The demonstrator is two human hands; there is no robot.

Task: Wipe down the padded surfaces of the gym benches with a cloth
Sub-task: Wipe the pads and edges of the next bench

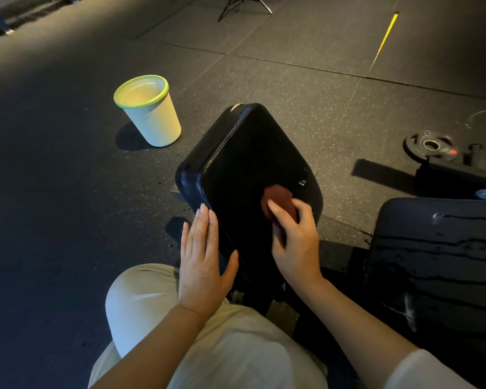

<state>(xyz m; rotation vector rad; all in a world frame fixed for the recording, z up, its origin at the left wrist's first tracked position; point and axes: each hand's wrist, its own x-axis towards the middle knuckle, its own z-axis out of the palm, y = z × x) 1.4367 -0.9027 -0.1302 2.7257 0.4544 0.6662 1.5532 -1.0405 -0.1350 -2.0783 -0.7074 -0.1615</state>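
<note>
Floor (292, 88) is dark speckled rubber tiling with visible seams; a thin yellow line (385, 37) runs diagonally at upper right of the frame. A white bin with a green rim (152, 116) stands left of centre, casting a shadow; tripod legs (243, 5) at top centre. A weight plate (429, 146) lies at right edge; lighting brighter upper left.

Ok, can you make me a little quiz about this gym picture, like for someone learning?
1. True or false: the left hand holds the reddish-brown cloth.
2. Which stands on the floor beyond the black padded bench seat: A) a white bin with a green rim, B) a blue bucket?
3. Fill in: the right hand presses the cloth onto the ____.

Key: 1 false; 2 A; 3 seat.
</note>
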